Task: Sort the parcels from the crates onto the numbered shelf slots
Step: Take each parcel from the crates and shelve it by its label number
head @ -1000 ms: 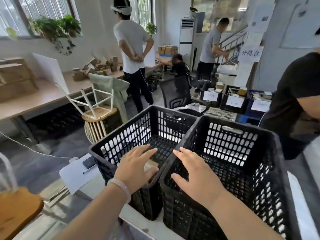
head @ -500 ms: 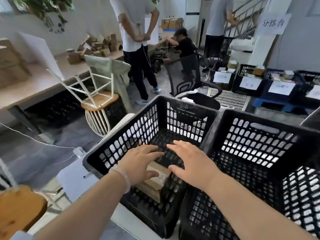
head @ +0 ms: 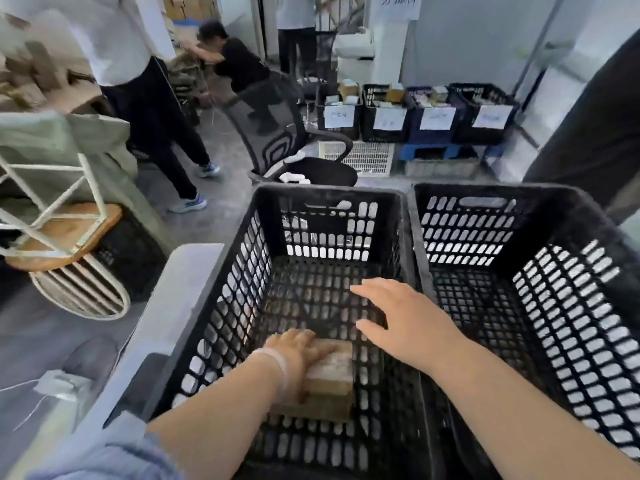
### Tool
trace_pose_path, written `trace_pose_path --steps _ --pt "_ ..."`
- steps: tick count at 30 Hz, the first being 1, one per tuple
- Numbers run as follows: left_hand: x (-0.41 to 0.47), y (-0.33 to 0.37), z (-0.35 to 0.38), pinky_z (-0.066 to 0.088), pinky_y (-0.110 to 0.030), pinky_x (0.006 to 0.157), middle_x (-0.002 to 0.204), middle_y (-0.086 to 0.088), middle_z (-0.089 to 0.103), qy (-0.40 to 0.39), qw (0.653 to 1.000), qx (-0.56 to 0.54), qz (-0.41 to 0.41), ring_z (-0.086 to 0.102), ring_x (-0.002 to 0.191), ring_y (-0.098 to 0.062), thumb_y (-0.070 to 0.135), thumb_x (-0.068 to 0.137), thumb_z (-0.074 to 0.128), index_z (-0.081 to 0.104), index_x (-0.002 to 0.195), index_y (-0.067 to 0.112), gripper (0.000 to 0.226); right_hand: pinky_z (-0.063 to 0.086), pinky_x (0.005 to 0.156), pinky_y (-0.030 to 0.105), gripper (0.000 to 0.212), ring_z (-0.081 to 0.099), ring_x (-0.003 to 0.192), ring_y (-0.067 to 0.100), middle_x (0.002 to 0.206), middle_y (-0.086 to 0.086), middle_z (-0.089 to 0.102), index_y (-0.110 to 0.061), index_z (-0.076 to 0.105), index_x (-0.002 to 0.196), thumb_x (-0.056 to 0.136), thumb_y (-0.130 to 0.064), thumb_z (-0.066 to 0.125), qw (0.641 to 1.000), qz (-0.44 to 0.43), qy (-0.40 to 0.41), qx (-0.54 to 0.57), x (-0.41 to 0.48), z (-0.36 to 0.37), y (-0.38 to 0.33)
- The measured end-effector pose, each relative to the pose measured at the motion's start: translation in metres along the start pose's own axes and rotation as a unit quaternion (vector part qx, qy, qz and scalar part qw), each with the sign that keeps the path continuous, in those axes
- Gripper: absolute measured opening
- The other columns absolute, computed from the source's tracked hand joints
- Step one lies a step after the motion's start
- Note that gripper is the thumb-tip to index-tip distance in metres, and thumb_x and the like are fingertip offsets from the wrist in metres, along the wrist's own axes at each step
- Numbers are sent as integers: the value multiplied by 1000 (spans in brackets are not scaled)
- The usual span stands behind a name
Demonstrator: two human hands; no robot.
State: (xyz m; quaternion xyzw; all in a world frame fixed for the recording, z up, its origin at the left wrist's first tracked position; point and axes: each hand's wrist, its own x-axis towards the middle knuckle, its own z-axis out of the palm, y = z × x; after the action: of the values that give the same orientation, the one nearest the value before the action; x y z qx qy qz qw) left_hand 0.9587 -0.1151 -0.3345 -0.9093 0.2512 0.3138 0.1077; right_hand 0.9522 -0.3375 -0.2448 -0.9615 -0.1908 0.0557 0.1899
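Two black perforated crates stand side by side in front of me. The left crate (head: 329, 194) holds one brown cardboard parcel (head: 334, 379) with a pale label, lying near its front wall. My left hand (head: 294, 351) reaches down into this crate and grips the parcel, fingers laid over its top left edge; the thumb is hidden. With fingers spread, my right hand (head: 405, 323) hovers above the same crate's floor, right of the parcel, touching nothing. The right crate (head: 502, 190) shows only its bare mesh floor.
A black office chair (head: 277, 140) stands just beyond the crates. Several labelled crates (head: 415, 116) with parcels line the far wall. An upturned white stool (head: 62, 233) lies at the left. People (head: 138, 81) stand behind it; a dark-clothed person (head: 588, 133) is at the right edge.
My view has tipped down and shifted over the left crate. My left hand has dropped into it and taken hold of the parcel; my right hand has moved over the same crate.
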Motion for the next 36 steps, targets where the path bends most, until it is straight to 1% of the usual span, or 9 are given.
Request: trace_pose_path --steps 4,7,15,20,23,26,29,32,36 --pt "4 -21 -5 40 -45 107 146 -2 35 78 993 -93 -15 41 131 -31 52 72 70 13 149 51 96 27 110 26 54 28 138 4 151 -16 35 -40 36 145 94 -46 52 999 36 22 11 -2 4 -9" --pt "-3 -46 -15 48 -34 97 138 3 46 126 939 -318 -43 55 116 -23 56 69 74 22 149 49 96 25 103 18 57 28 135 0 150 -17 34 -37 34 147 93 -43 55 995 57 52 59 0 7 -19" --pt "-47 -69 -53 59 -30 63 111 0 74 160 558 -813 51 73 95 -18 33 89 69 58 130 31 42 31 106 27 61 34 133 3 151 -13 32 -38 25 149 95 -46 52 929 184 173 270 19 15 -33" --pt "-55 -65 -56 60 -37 70 115 -5 73 106 452 -883 71 70 104 -24 43 95 59 76 108 24 29 45 102 42 71 59 117 14 133 -7 60 -34 49 137 77 -70 57 770 271 50 575 29 18 -38" --pt "-50 -63 -54 59 -40 79 112 1 74 201 499 -842 44 70 102 -20 40 94 61 69 120 22 32 49 98 45 55 66 106 15 115 -8 70 -32 63 120 78 -66 58 739 270 52 615 31 17 -40" --pt "-50 -64 -54 56 -42 88 111 5 70 298 600 -742 -4 66 103 -15 43 89 68 59 130 29 45 47 98 43 25 61 106 9 110 -17 68 -41 65 106 88 -56 56 810 267 130 505 31 12 -43" --pt "-59 -61 -60 54 -27 75 112 10 67 267 598 -755 32 66 96 -3 65 64 78 40 133 48 81 48 93 35 22 59 102 3 107 -23 64 -42 62 112 93 -49 54 850 258 154 433 28 9 -50" --pt "-61 -54 -67 54 -35 92 126 8 60 223 612 -752 99 65 109 -10 70 44 87 23 139 60 116 49 72 18 21 63 87 -5 93 -27 67 -42 62 114 96 -43 50 855 239 168 429 26 8 -56" --pt "-59 -55 -71 55 -50 91 124 -6 67 193 559 -800 107 69 107 -26 45 64 88 34 145 47 97 53 82 28 24 64 93 -4 99 -24 70 -49 69 98 98 -45 45 833 214 175 479 23 1 -58"
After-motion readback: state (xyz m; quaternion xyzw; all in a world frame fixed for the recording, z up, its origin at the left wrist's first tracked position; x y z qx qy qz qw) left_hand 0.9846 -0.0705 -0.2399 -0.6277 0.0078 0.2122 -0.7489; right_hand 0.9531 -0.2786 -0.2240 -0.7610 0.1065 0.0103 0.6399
